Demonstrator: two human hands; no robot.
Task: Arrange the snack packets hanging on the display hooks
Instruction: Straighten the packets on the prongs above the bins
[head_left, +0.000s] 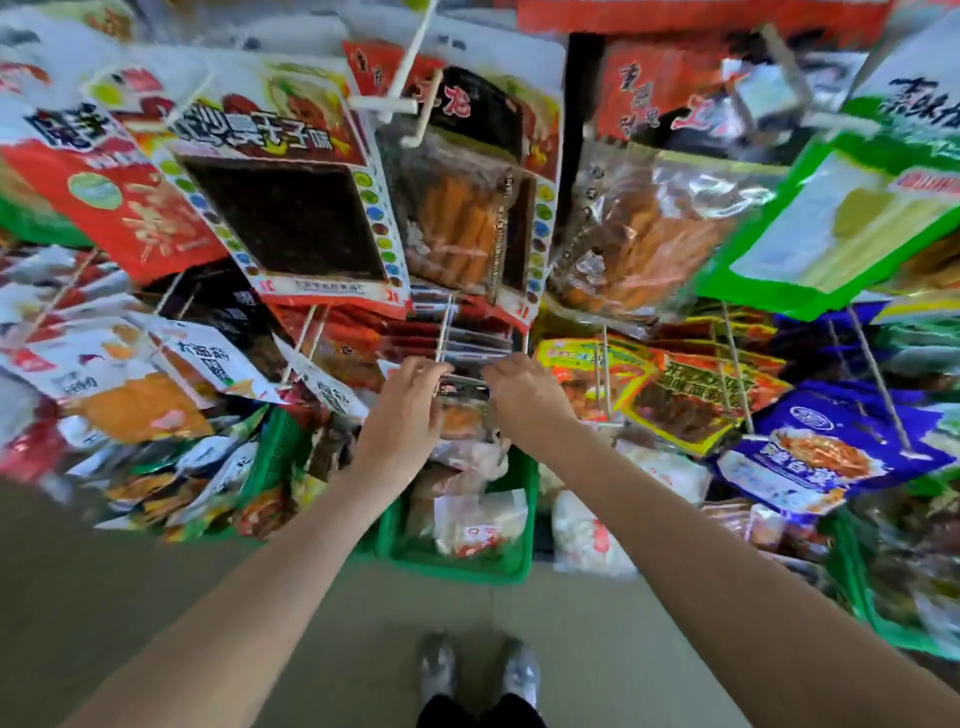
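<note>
Both hands are up at the middle hook (470, 338). Left hand (410, 410) and right hand (524, 397) pinch the top corners of the front packet (464, 402), one each side, equally near. Packet hangs straight down between them, long axis vertical, at the hook's outer end. Clear film, orange-brown snack inside, blurred. Green basket (467, 564) below.

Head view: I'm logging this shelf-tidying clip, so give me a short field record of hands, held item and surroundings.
setting: wall of snack packets on display hooks
left hand: raised to the double-prong hook, fingers pinching the front packet's top edge
right hand: on the same edge, opposite side
held item: clear packet with orange contents, hanging at the hook's front
below: green basket holding loose packets
floor: person's two shoes visible
image quality: edges blurred
</note>
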